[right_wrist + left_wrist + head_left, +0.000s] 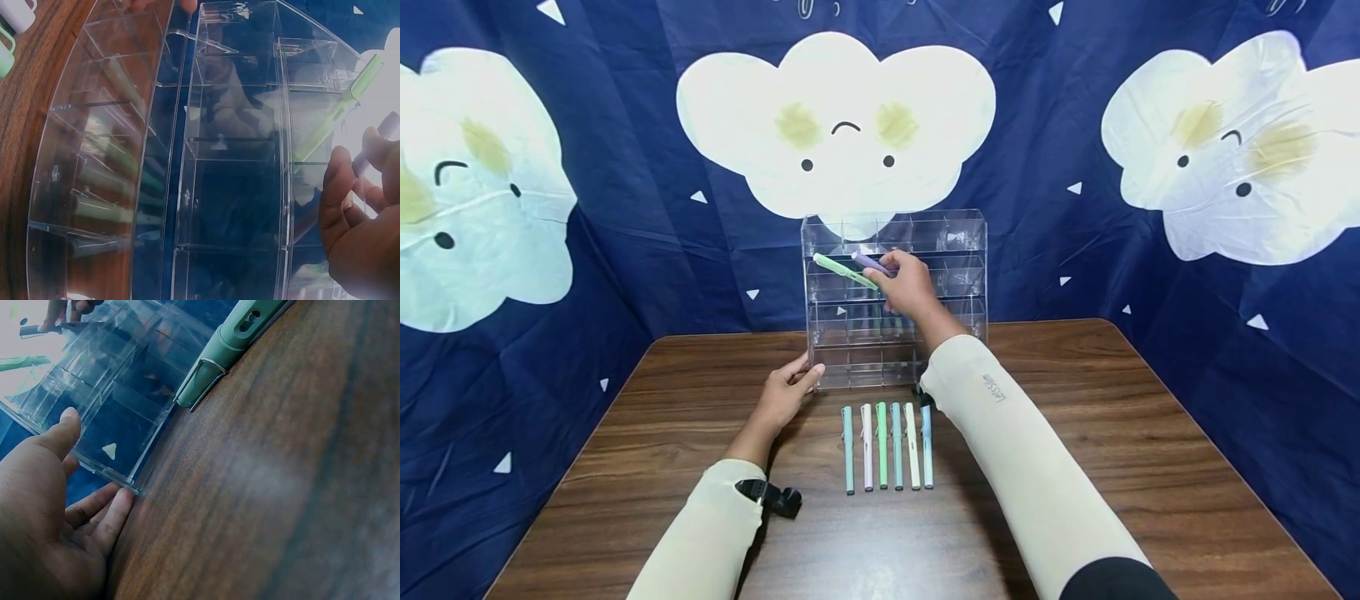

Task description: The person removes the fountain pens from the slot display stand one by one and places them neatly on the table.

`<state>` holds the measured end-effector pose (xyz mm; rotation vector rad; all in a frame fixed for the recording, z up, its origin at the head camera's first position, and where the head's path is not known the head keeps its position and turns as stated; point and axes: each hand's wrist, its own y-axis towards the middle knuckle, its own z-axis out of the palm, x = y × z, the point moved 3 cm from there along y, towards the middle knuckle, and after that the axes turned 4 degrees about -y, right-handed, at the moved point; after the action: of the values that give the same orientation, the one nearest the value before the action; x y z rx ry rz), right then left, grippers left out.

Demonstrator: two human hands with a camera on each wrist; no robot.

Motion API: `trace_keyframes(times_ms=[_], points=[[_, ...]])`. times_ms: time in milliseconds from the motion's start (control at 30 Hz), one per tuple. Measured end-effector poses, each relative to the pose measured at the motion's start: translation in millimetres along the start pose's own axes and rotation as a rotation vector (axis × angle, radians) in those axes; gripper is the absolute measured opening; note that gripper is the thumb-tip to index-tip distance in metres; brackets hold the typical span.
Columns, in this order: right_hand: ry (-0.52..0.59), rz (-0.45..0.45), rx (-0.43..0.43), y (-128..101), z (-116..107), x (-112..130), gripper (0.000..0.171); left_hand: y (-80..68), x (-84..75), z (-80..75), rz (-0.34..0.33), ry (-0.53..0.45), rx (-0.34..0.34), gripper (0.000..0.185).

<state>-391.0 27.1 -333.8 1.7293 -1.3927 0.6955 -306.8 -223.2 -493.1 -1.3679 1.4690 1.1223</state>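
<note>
A clear plastic rack with tiers of small compartments stands upright on the table. My left hand holds its lower left corner, the thumb on one side of the edge and the fingers on the other. High at the rack, my right hand pinches a purple pen between thumb and fingers. Just left of that hand, a light green pen leans at a slant in an upper compartment. The right wrist view shows this green pen beside the hand.
Several capped pens in pastel colours lie side by side in a row on the wooden table, in front of the rack. Behind the table hangs a dark blue cloth with white clouds on it.
</note>
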Motion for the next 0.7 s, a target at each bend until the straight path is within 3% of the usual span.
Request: trace_keyframes(times_ms=[400,700], points=[[-0.043,0.023,-0.036,1.7,3.3,3.5,0.026,-0.5,-0.9,1.0,0.009,-0.005,-0.003,0.061],[-0.018,0.061,-0.074,-1.2,5.8,8.1,0.025,0.0,-1.2,1.6,0.025,-0.038,-0.017,0.060]])
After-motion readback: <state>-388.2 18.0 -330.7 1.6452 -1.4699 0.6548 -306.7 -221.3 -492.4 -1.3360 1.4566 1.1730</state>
